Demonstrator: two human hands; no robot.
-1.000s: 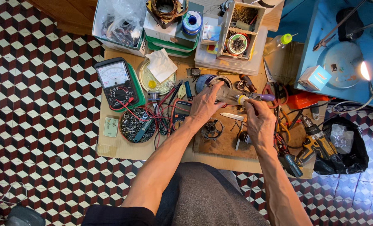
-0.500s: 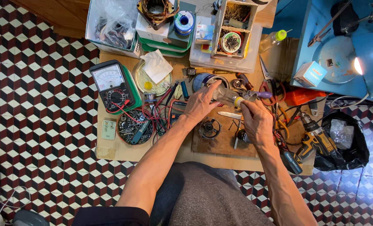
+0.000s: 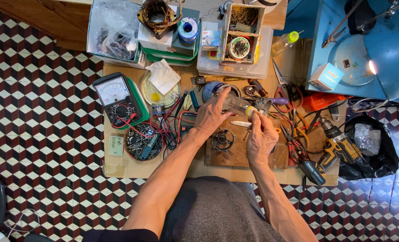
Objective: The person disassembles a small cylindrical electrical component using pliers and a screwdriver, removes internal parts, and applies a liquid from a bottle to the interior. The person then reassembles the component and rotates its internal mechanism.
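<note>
The left hand (image 3: pixel 213 116) grips a small grey cylindrical part (image 3: pixel 235 106), index finger extended. The right hand (image 3: pixel 261 136) pinches its yellow-tipped end just beside. The part hovers above a wooden board (image 3: pixel 235 154) on the cluttered surface (image 3: pixel 118 168), near an analogue multimeter (image 3: pixel 118 99).

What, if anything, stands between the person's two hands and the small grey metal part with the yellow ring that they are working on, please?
Nothing visible does. The left hand and the right hand both already touch the small grey metal part with the yellow ring, held above the brown wooden board.
</note>
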